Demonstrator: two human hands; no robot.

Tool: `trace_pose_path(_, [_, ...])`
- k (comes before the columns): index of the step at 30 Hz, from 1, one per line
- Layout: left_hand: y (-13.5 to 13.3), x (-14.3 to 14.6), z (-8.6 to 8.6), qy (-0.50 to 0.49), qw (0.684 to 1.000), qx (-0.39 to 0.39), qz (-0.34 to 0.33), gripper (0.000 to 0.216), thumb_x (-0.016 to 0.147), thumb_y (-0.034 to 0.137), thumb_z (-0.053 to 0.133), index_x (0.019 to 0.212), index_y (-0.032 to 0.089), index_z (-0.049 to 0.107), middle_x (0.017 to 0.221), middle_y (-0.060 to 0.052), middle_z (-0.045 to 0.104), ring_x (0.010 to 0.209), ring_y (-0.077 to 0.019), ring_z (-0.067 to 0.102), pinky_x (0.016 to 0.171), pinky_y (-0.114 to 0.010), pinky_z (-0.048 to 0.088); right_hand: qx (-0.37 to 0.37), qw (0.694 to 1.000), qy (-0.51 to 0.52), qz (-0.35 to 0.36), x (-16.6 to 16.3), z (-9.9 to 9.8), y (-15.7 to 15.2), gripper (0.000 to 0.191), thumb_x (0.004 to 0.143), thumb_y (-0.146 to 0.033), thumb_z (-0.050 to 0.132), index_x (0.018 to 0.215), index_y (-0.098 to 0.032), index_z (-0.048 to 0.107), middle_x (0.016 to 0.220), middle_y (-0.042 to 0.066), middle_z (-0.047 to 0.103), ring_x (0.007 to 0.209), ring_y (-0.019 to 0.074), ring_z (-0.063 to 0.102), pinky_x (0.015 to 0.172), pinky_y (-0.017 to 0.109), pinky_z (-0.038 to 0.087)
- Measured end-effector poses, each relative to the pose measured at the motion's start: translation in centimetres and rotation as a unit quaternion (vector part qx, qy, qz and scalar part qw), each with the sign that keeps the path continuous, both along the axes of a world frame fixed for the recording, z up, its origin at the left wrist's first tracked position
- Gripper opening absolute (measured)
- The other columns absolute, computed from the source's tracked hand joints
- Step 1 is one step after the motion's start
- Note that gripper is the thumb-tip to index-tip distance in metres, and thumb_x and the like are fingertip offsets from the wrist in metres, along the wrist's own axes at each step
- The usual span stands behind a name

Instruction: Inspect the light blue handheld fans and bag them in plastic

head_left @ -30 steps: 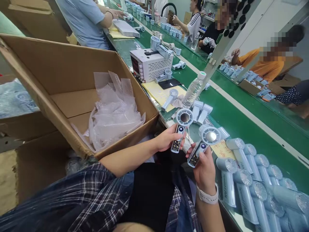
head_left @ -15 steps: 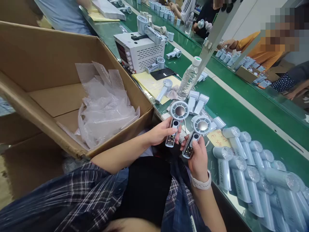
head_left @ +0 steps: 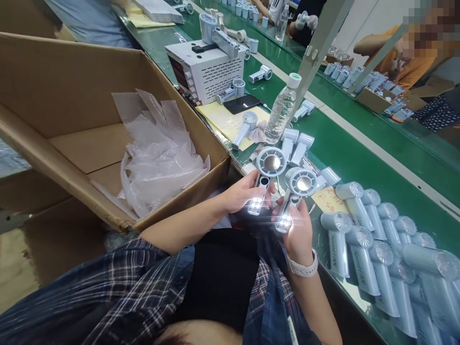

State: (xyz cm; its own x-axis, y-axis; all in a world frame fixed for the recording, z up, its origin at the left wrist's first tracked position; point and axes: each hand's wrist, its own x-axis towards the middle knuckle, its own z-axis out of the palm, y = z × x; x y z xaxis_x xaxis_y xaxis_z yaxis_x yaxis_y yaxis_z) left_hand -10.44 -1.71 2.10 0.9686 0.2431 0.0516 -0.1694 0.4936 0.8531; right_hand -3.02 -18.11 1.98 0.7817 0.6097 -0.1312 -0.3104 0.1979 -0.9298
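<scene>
My left hand (head_left: pixel 241 194) grips the handle of a pale blue handheld fan (head_left: pixel 268 168), its round head pointing up and away from me. My right hand (head_left: pixel 299 229) is wrapped round the handle of a second handheld fan (head_left: pixel 301 186), just right of the first. A bright white light shines at the lower end of each handle. Both fans hover above my lap at the near edge of the green conveyor belt (head_left: pixel 345 158). A watch with a pale strap (head_left: pixel 302 269) sits on my right wrist.
A large open cardboard box (head_left: pixel 89 143) with clear plastic bags (head_left: pixel 158 153) stands at my left. Several finished fans (head_left: pixel 377 239) lie in rows on the belt at right. Behind are a water bottle (head_left: pixel 282 109), a white power supply (head_left: pixel 206 69), yellow paper and other workers.
Bright lights have come on at the lower ends of both fan handles, where small displays showed before. My hands stay in nearly the same place; the view has tilted down slightly.
</scene>
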Motion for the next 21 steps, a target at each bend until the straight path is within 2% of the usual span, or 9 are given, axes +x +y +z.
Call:
trace_pose_path(3, [-0.3, -0.1, 0.6, 0.026, 0.999, 0.027, 0.015, 0.035, 0.081, 0.031, 0.080, 0.101, 0.016, 0.055, 0.082, -0.004, 0.070, 0.072, -0.0182, 0.069, 0.070, -0.031, 0.055, 0.006, 1.000, 0.003, -0.017, 0.2, 0.1, -0.1, 0.031, 0.081, -0.043, 0.078, 0.097, -0.022, 0.062, 0.081, -0.001, 0.069, 0.061, 0.0115, 0.061, 0.052, 0.022, 0.051])
trace_pose_path(5, [-0.4, -0.1, 1.0, 0.043, 0.997, 0.041, 0.045, 0.043, 0.075, 0.029, 0.085, 0.103, 0.017, 0.054, 0.088, -0.005, 0.072, 0.077, -0.0202, 0.071, 0.071, -0.031, 0.055, 0.023, 1.000, 0.009, -0.014, 0.5, 0.2, -0.2, 0.031, 0.080, -0.044, 0.078, 0.096, -0.023, 0.061, 0.079, -0.002, 0.068, 0.058, 0.0114, 0.060, 0.048, 0.022, 0.049])
trace_pose_path(7, [-0.5, -0.1, 1.1, 0.065, 0.993, 0.059, 0.077, 0.056, 0.067, 0.027, 0.091, 0.105, 0.018, 0.052, 0.092, -0.005, 0.072, 0.074, -0.0198, 0.071, 0.069, -0.030, 0.055, 0.054, 0.998, 0.030, 0.015, 0.8, 0.3, -0.4, 0.033, 0.082, -0.051, 0.076, 0.096, -0.025, 0.060, 0.080, -0.001, 0.069, 0.054, 0.0124, 0.058, 0.044, 0.023, 0.046])
trace_pose_path(9, [-0.4, -0.2, 1.1, 0.068, 0.992, 0.064, 0.086, 0.062, 0.067, 0.035, 0.092, 0.107, 0.019, 0.048, 0.088, -0.003, 0.072, 0.066, -0.0186, 0.070, 0.064, -0.030, 0.054, 0.082, 0.993, 0.062, 0.054, 1.1, 0.4, -0.6, 0.039, 0.085, -0.061, 0.071, 0.097, -0.024, 0.064, 0.084, 0.001, 0.070, 0.058, 0.0146, 0.060, 0.043, 0.025, 0.046])
trace_pose_path(12, [-0.3, -0.4, 1.0, 0.025, 0.999, 0.021, 0.041, 0.058, 0.080, 0.056, 0.078, 0.108, 0.021, 0.042, 0.083, -0.004, 0.074, 0.060, -0.0209, 0.071, 0.058, -0.031, 0.054, 0.084, 0.991, 0.084, 0.059, 1.2, 0.6, -0.9, 0.047, 0.085, -0.067, 0.070, 0.098, -0.022, 0.072, 0.092, 0.005, 0.073, 0.077, 0.0189, 0.068, 0.061, 0.030, 0.058])
trace_pose_path(15, [-0.3, -0.9, 1.2, -0.009, 1.000, 0.001, -0.003, 0.051, 0.086, 0.057, 0.071, 0.107, 0.021, 0.041, 0.090, -0.007, 0.076, 0.067, -0.0237, 0.075, 0.059, -0.031, 0.057, 0.073, 0.994, 0.065, 0.051, 0.9, 1.0, -0.8, 0.046, 0.085, -0.064, 0.073, 0.106, -0.023, 0.075, 0.105, 0.007, 0.076, 0.091, 0.0232, 0.071, 0.082, 0.039, 0.061])
trace_pose_path(18, [-0.5, -1.5, 1.9, -0.011, 1.000, 0.019, -0.018, 0.051, 0.086, 0.054, 0.074, 0.108, 0.022, 0.041, 0.094, -0.006, 0.076, 0.076, -0.0251, 0.077, 0.064, -0.033, 0.061, 0.083, 0.994, 0.043, 0.062, 0.4, 1.5, -0.9, 0.044, 0.086, -0.060, 0.074, 0.112, -0.024, 0.074, 0.113, 0.009, 0.076, 0.098, 0.0279, 0.072, 0.087, 0.047, 0.061])
trace_pose_path(21, [-0.8, -2.4, 2.8, -0.015, 0.999, 0.033, -0.022, 0.052, 0.087, 0.055, 0.073, 0.111, 0.022, 0.041, 0.094, -0.007, 0.075, 0.079, -0.0255, 0.078, 0.067, -0.034, 0.062, 0.073, 0.996, 0.031, 0.040, 0.0, 1.9, -1.5, 0.043, 0.083, -0.059, 0.077, 0.109, -0.024, 0.075, 0.107, 0.009, 0.078, 0.098, 0.0303, 0.074, 0.088, 0.051, 0.062])
